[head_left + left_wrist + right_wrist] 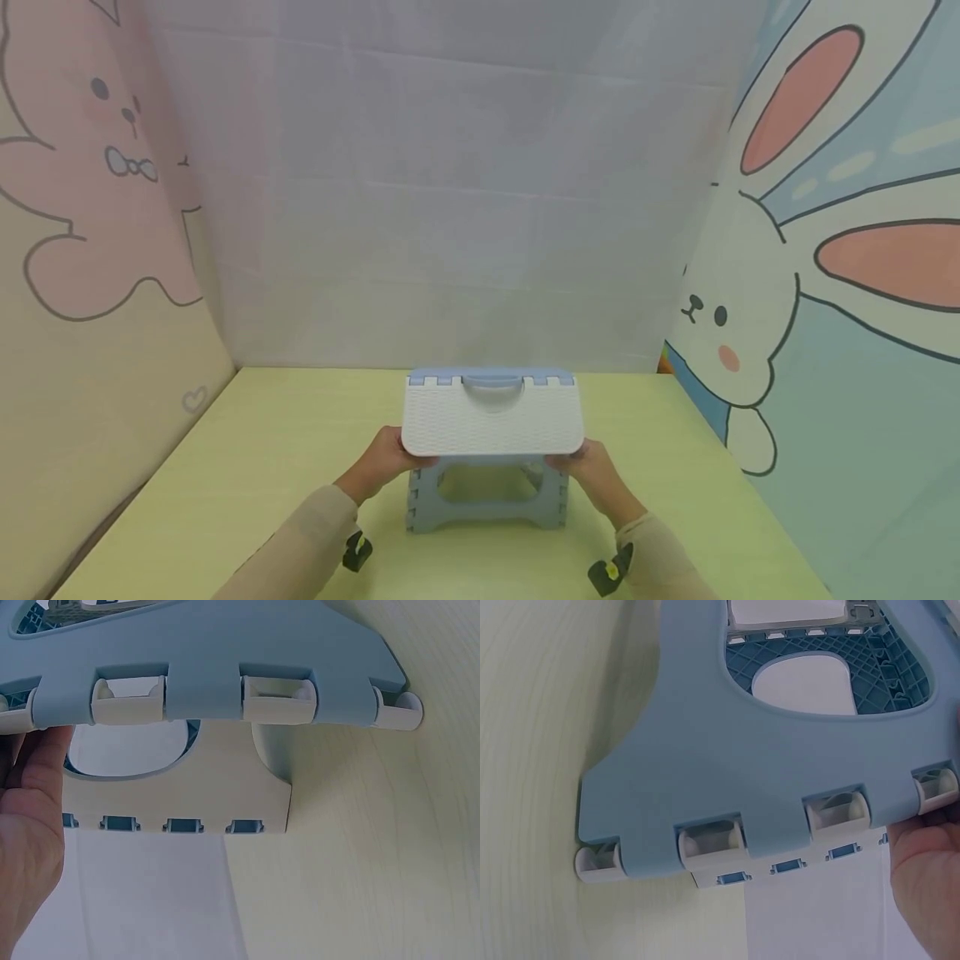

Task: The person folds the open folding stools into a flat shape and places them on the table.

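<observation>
A folding step stool [491,417] stands unfolded on the table, with a white textured top and a light blue carry handle [492,382] along its far edge. Its blue leg panel [487,512] with a cut-out faces me. My left hand [381,462] grips the stool's left side just below the top, and my right hand [596,475] grips the right side at the same height. Fingers of both hands are partly hidden under the top. Close up, the left wrist view shows white hinge knuckles [279,701] along the blue panel [202,645]; similar ones [712,841] appear in the right wrist view.
The pale yellow-green table [300,417] extends around the stool. Behind it hangs a white sheet [465,208]. Cartoon-printed cloths flank both sides, with a pink figure [97,192] on the left and a white rabbit [750,308] on the right.
</observation>
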`<state>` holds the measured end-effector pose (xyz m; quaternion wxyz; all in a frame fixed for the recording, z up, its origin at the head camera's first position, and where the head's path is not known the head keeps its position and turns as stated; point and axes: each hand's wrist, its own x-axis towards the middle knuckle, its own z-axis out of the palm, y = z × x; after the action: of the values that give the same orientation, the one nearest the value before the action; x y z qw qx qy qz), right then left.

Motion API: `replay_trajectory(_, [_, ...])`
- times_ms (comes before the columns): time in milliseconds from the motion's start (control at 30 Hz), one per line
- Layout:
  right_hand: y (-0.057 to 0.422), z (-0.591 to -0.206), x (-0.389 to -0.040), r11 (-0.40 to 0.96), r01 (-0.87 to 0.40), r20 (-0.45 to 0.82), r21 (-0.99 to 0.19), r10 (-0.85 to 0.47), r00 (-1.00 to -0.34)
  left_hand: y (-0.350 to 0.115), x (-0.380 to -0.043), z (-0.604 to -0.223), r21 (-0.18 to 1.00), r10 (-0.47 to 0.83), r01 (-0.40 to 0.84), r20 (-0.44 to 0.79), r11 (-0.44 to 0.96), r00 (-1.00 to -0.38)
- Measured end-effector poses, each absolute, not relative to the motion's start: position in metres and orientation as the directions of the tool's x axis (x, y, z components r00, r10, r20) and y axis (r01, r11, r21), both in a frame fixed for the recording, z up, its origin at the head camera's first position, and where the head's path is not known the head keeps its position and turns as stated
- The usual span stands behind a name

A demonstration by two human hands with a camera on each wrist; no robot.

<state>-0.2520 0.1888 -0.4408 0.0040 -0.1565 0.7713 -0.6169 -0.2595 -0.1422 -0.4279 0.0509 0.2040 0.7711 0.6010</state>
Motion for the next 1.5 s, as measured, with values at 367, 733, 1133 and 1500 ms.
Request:
replay_trajectory(367, [0.1881, -0.4411, -0.2503, 0.179, -0.216, 0.172, -0.960, -0.232, -0.957, -0.1411, -0.2578, -0.4255, 0.956, 0.369, 0.223, 0.140, 0.193, -0.919])
replay_trajectory(733, [0.1883, -0.4394, -0.2491, 0.192, -0.228, 0.183, -0.955, -0.228, -0.956, -0.1397, -0.2560, -0.4259, 0.951, 0.365, 0.235, 0.149, 0.203, -0.919])
replay_trajectory(1133, [0.1852, -0.4401, -0.2496, 0.193, -0.215, 0.176, -0.957, -0.203, -0.963, -0.1409, -0.2561, -0.4284, 0.959, 0.361, 0.216, 0.138, 0.185, -0.922])
replay_trajectory(1500, [0.1846, -0.4395, -0.2477, 0.183, -0.234, 0.194, -0.955, -0.212, -0.958, -0.1412, -0.2569, -0.4312, 0.953, 0.350, 0.227, 0.147, 0.198, -0.925])
